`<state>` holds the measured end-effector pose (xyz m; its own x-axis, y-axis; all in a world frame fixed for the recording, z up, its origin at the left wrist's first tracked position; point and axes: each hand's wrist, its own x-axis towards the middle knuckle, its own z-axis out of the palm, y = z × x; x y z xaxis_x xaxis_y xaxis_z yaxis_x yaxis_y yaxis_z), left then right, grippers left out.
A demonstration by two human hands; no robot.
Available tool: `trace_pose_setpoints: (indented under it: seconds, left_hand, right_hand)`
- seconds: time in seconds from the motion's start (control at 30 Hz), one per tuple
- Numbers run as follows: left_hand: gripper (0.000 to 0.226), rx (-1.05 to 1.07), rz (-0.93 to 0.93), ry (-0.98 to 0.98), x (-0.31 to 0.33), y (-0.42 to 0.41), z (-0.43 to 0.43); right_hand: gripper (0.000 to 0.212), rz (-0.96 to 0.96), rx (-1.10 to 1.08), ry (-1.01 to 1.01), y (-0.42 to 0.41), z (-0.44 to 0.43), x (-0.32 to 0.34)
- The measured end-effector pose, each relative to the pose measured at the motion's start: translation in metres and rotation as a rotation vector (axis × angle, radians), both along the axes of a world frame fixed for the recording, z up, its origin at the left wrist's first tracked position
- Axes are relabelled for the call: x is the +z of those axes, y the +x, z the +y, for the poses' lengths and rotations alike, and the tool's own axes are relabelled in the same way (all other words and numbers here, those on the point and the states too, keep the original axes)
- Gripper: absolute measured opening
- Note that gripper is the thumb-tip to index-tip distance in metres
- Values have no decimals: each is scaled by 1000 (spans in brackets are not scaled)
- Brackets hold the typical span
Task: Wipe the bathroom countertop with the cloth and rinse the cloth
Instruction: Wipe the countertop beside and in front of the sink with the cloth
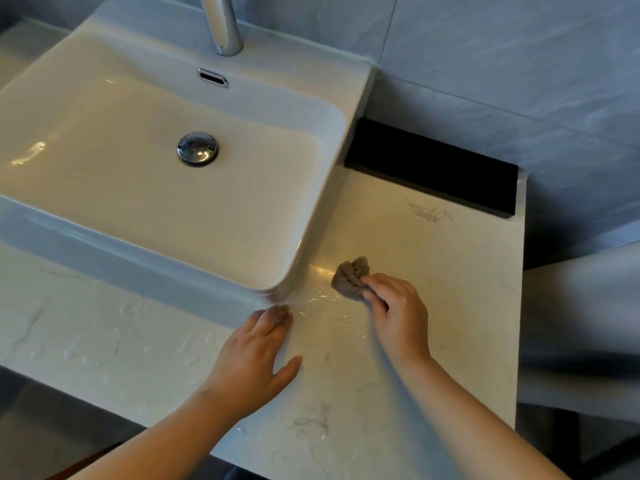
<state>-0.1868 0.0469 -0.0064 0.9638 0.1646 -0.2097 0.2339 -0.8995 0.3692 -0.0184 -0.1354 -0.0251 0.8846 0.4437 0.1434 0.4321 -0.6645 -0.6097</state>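
Note:
A small bunched grey-brown cloth (349, 276) lies pressed on the white marble countertop (433, 306), just right of the sink's front right corner. My right hand (398, 313) grips the cloth from its near side. My left hand (259, 355) rests flat on the counter with fingers spread, its fingertips close to that corner of the sink. Water streaks and droplets glisten on the countertop between my hands and along the strip in front of the sink.
The white rectangular basin (311, 216) stands on the counter at left, with a chrome drain plug (197, 148) and a chrome faucet (223, 26) behind it. A black rectangular recess (433, 166) sits at the counter's back right. The counter ends at its right edge.

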Motion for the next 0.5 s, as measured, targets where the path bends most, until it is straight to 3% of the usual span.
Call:
trace_pose_setpoints:
  seconds: [0.23, 0.37, 0.5]
  left_hand:
    - [75, -55, 27, -36, 3, 0, 0]
    - [71, -116, 11, -86, 7, 7, -9]
    - [70, -152, -6, -36, 7, 24, -22]
  right_hand:
    - [26, 191, 54, 6, -17, -19, 21]
    - [23, 87, -81, 102, 18, -29, 53]
    - [23, 35, -163, 66, 70, -39, 53]
